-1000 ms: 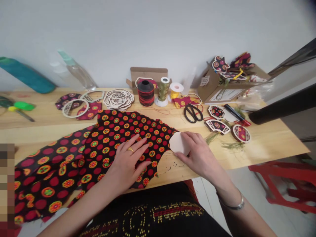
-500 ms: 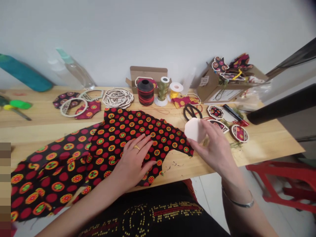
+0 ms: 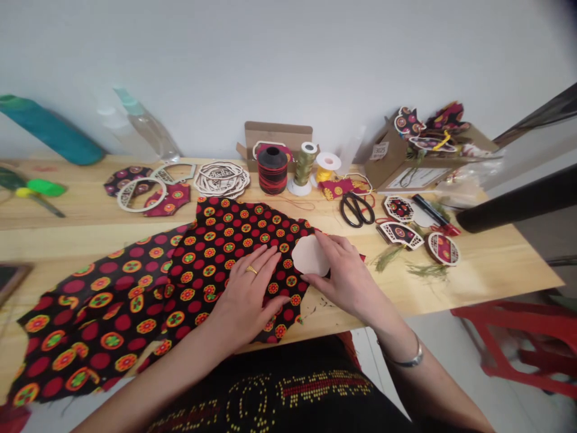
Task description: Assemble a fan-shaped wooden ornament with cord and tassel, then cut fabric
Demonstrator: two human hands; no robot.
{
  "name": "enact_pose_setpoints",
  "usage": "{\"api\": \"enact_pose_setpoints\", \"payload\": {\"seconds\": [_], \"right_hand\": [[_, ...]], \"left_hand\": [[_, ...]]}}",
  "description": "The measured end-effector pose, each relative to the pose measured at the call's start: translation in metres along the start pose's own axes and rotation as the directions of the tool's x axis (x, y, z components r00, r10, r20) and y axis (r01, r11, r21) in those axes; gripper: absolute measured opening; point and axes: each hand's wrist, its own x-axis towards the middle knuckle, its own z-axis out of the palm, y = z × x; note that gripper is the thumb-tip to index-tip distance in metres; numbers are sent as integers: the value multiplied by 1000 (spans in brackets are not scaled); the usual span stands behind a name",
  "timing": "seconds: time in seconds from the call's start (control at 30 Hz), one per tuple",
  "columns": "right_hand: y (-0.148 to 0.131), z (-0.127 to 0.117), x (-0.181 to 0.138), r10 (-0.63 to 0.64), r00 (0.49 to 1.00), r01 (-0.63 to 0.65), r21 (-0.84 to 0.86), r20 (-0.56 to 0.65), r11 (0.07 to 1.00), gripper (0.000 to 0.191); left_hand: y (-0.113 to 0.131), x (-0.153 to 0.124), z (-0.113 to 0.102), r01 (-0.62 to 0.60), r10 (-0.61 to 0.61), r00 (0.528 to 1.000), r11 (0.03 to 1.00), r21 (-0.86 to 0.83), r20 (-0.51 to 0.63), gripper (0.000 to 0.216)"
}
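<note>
A black fabric (image 3: 180, 270) patterned with red dots and orange-green flowers spreads over the wooden table. My left hand (image 3: 247, 288) lies flat on the fabric with its fingers stretched out, a gold ring on one of them. Between thumb and fingers, my right hand (image 3: 345, 270) grips a white scalloped card template (image 3: 310, 255) by its right edge. The template is over the right part of the fabric; whether it touches the cloth I cannot tell. Black-handled scissors (image 3: 357, 209) lie behind my right hand.
Spools of red-black thread (image 3: 273, 171), green thread (image 3: 304, 165) and yellow thread (image 3: 326, 165) stand along the back. Wooden frames (image 3: 220, 179) are piled left of them. A cardboard box (image 3: 401, 159) and finished ornaments (image 3: 403, 234) are at the right. A red stool (image 3: 518, 337) stands beyond the table edge.
My right hand has moved left with the card template, from beyond the fabric's right tip to over the fabric. My left hand stays flat on the cloth. The view has shifted slightly.
</note>
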Motion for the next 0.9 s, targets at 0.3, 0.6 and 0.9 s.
{"api": "enact_pose_setpoints", "payload": {"seconds": [0.3, 0.6, 0.9], "right_hand": [[11, -5, -17, 79, 991, -74, 50, -104, 996, 64], [8, 4, -12, 27, 998, -29, -33, -52, 999, 66], [11, 6, -12, 1, 997, -1, -4, -83, 1000, 63]], "left_hand": [[0, 0, 2, -7, 7, 1000, 1000, 20, 0, 66], [14, 7, -21, 0, -2, 999, 999, -38, -35, 57], [19, 19, 1, -25, 29, 999, 994, -107, 35, 54]]}}
